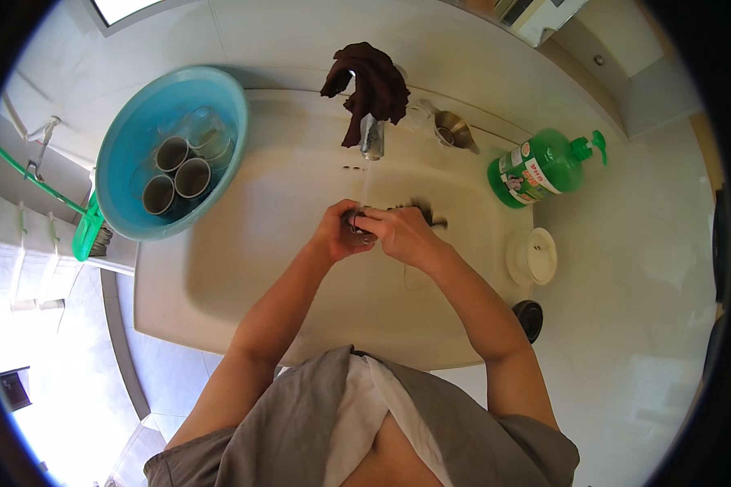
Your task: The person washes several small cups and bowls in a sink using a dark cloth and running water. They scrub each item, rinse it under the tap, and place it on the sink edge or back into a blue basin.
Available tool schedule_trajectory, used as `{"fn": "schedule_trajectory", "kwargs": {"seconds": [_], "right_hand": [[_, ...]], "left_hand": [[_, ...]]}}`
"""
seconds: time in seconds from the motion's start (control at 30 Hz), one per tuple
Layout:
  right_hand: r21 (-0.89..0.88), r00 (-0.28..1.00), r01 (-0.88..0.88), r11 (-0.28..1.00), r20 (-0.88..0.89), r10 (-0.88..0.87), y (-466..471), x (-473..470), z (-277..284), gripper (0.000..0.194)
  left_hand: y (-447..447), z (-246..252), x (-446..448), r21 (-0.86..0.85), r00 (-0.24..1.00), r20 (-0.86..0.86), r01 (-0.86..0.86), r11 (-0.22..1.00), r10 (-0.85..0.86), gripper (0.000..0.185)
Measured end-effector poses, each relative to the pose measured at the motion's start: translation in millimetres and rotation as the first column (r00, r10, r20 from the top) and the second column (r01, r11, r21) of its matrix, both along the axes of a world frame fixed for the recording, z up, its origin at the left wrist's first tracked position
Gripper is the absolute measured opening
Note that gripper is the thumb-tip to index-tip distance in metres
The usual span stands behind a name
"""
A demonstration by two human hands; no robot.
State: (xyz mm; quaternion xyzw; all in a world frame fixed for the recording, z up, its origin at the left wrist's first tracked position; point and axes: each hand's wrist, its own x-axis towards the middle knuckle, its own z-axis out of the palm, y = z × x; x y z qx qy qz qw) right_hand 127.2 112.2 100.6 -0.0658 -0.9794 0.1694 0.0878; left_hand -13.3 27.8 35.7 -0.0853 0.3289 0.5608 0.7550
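Over the white basin (237,268), my left hand (335,234) curls around a small clear vessel (360,230), likely glass. My right hand (409,236) meets it from the other side, with its fingers at the opening; they cover much of the vessel. Behind my right knuckles shows a dark, blurred, ragged clump (426,212). I cannot tell what it is or whether the hand touches it. A thin stream seems to fall from the metal faucet (372,140) above the hands. A dark brown cloth (371,79) drapes over that faucet.
On the left, a blue plastic tub (113,170) holds several cups (193,176) and clear glassware (210,134). A metal strainer (454,129) sits on the back ledge. Along the right stand a green pump bottle (539,167), a white round container (541,255) and a black round object (529,321).
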Motion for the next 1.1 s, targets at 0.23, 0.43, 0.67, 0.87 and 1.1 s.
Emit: {"fn": "schedule_trajectory", "kwargs": {"seconds": [0.23, 0.43, 0.67, 0.87, 1.1], "right_hand": [[-0.79, 0.936, 0.303, 0.533, 0.14, -0.324, -26, -1, -18, 0.046], [-0.856, 0.939, 0.137, 0.498, -0.047, -0.34, -13, 3, 4, 0.045], [-0.272, 0.893, 0.442, 0.855, 0.047, -0.447, 5, -24, -12, 0.024], [-0.703, 0.771, 0.615, 0.357, 0.442, -0.459, -3, -17, -26, 0.028], [-0.227, 0.832, 0.472, 0.852, -0.203, -0.516, -13, -12, -36, 0.024]], "left_hand": [[10, 10, -9, -0.098, 0.92, -0.39, -0.066, 0.993, 0.023, 0.032], [1, 0, -9, 0.02, 0.939, -0.328, -0.098, 0.995, 0.099, 0.032], [-2, 7, 10, 0.079, 0.933, -0.301, -0.181, 0.98, 0.197, 0.026], [-9, -7, -7, 0.175, 0.807, -0.581, -0.005, 0.985, 0.107, 0.033], [-6, -1, 2, -0.054, 0.791, -0.612, -0.038, 0.998, -0.003, 0.047]]}}
